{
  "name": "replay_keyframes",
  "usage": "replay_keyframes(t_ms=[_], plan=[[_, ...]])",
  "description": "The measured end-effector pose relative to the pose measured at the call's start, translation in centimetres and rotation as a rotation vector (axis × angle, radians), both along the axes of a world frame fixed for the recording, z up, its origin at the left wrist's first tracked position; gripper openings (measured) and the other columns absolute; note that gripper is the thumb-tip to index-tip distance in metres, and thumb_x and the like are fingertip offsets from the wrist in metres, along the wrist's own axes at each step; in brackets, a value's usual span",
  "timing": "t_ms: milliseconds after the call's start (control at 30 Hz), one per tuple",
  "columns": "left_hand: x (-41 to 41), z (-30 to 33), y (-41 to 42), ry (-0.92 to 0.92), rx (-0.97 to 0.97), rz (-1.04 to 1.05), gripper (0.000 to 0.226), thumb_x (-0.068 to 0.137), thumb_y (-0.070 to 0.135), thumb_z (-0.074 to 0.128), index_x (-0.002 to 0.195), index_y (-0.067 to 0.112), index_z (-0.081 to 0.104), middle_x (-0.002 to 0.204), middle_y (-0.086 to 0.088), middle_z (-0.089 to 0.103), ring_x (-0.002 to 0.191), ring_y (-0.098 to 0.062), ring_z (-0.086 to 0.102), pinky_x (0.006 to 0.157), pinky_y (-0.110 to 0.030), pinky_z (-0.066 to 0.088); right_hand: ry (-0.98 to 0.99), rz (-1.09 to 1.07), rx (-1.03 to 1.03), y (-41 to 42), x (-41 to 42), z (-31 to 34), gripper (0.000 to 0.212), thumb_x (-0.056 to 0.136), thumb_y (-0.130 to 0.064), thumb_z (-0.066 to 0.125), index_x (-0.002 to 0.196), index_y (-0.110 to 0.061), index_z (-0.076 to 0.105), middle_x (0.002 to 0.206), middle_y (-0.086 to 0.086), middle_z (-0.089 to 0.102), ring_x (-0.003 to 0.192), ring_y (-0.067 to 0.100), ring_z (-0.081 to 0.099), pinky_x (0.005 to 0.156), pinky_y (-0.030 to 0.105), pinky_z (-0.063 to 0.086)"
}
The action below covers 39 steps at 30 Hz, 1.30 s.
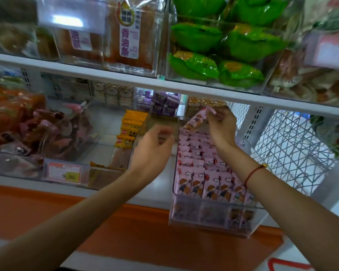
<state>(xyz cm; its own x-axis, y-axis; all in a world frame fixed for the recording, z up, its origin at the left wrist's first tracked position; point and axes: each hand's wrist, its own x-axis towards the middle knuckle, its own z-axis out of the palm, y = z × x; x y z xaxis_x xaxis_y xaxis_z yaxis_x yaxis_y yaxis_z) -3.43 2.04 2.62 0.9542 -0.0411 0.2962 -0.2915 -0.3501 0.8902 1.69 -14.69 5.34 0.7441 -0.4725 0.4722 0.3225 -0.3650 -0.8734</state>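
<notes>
A clear plastic bin [213, 227] on the lower shelf holds rows of several pink snack packets [207, 173] printed with cartoon figures. My right hand [221, 126] pinches the top of one pink packet [194, 120], which hangs tilted above the bin's far end. A red string bracelet circles that wrist. My left hand [153, 147] hovers to the left of the bin with its fingers loosely curled; it is blurred and seems to hold nothing.
Left of the bin stand yellow packets [129, 130] in another clear bin, then a bin of brown-pink wrapped snacks [47, 132] with a price tag [65, 173]. The white upper shelf [164, 83] carries green bags [223, 45]. A wire mesh panel [288, 149] closes the right side.
</notes>
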Motion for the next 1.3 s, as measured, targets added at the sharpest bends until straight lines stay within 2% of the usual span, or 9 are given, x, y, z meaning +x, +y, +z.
replay_keyframes(t_ms=[133,333,433,667,800,900,1033,1167,1300], plan=[[-0.8,1.0,-0.6,-0.086,-0.029,-0.092,0.029,0.097,0.011,0.049,0.121,0.026,0.054,0.108,0.018,0.057,0.101,0.0,0.057,0.087,-0.026,0.054,-0.091,-0.1,0.135,-0.4,-5.9,0.5,0.004,0.093,-0.014,0.058,0.096,-0.011,0.059,0.086,-0.007,0.06,0.077,-0.003,0.061,0.07,0.017,0.053],[-4.5,-0.7,-0.9,-0.284,0.216,-0.248,0.054,0.081,0.062,0.049,0.13,0.039,0.048,0.114,0.031,0.049,0.095,0.017,0.051,0.074,-0.005,0.044,0.144,0.202,0.483,-0.5,-11.4,0.8,0.011,0.09,-0.013,0.061,0.098,-0.006,0.064,0.077,0.003,0.067,0.065,0.008,0.066,0.061,0.018,0.054],[-5.0,-0.8,-0.8,-0.318,0.208,-0.246,0.047,0.081,0.055,0.059,0.124,0.038,0.052,0.111,0.028,0.058,0.096,0.012,0.055,0.073,-0.008,0.048,0.215,0.304,0.545,-0.2,-12.0,0.8,0.02,0.091,-0.013,0.058,0.107,-0.001,0.063,0.075,0.003,0.066,0.065,0.009,0.064,0.059,0.019,0.053],[-5.2,-0.6,-0.5,-0.291,0.15,-0.237,0.035,0.08,0.044,0.067,0.113,0.047,0.055,0.098,0.038,0.057,0.098,0.011,0.056,0.079,-0.013,0.051,0.239,0.395,0.506,-0.3,-11.9,0.5,0.018,0.093,-0.025,0.056,0.1,-0.011,0.064,0.075,0.0,0.068,0.07,0.01,0.065,0.06,0.021,0.052],[-5.3,-0.5,-0.7,-0.233,0.015,-0.272,0.035,0.082,0.041,0.063,0.117,0.041,0.056,0.099,0.035,0.058,0.101,0.014,0.055,0.075,-0.009,0.051,0.209,0.565,0.52,0.0,-12.0,0.4,0.024,0.088,-0.037,0.048,0.09,-0.017,0.06,0.072,-0.003,0.06,0.08,0.014,0.057,0.084,0.033,0.045],[-5.4,-0.6,-1.0,-0.223,0.03,-0.297,0.044,0.09,0.041,0.05,0.132,0.03,0.05,0.105,0.023,0.062,0.101,0.003,0.059,0.08,-0.022,0.056,0.21,0.637,0.395,0.2,-12.0,0.0,0.018,0.087,-0.029,0.05,0.09,-0.014,0.06,0.079,-0.006,0.064,0.092,0.018,0.057,0.095,0.041,0.042],[-5.5,-0.8,-1.1,-0.29,0.101,-0.251,0.045,0.095,0.038,0.048,0.139,0.036,0.04,0.12,0.024,0.053,0.108,0.008,0.051,0.082,-0.006,0.045,0.149,0.429,0.246,0.6,-11.9,-0.2,0.033,0.085,-0.022,0.066,0.115,-0.013,0.059,0.104,0.0,0.069,0.103,0.019,0.065,0.089,0.035,0.053],[-5.4,-0.5,-1.3,-0.357,0.066,-0.216,0.044,0.085,0.036,0.065,0.126,0.032,0.05,0.117,0.02,0.054,0.105,0.008,0.052,0.079,-0.006,0.046,0.042,0.33,0.175,1.4,-12.2,-0.5,0.039,0.07,-0.033,0.077,0.102,-0.019,0.06,0.098,-0.003,0.071,0.091,0.014,0.069,0.073,0.03,0.059],[-4.9,0.1,-1.0,-0.281,-0.037,-0.216,0.035,0.084,0.034,0.068,0.116,0.04,0.056,0.108,0.018,0.061,0.097,0.005,0.059,0.073,-0.008,0.049,0.088,0.403,0.134,1.0,-11.9,0.2,0.048,0.065,-0.044,0.069,0.105,-0.019,0.059,0.102,-0.003,0.069,0.097,0.012,0.066,0.081,0.028,0.056]])
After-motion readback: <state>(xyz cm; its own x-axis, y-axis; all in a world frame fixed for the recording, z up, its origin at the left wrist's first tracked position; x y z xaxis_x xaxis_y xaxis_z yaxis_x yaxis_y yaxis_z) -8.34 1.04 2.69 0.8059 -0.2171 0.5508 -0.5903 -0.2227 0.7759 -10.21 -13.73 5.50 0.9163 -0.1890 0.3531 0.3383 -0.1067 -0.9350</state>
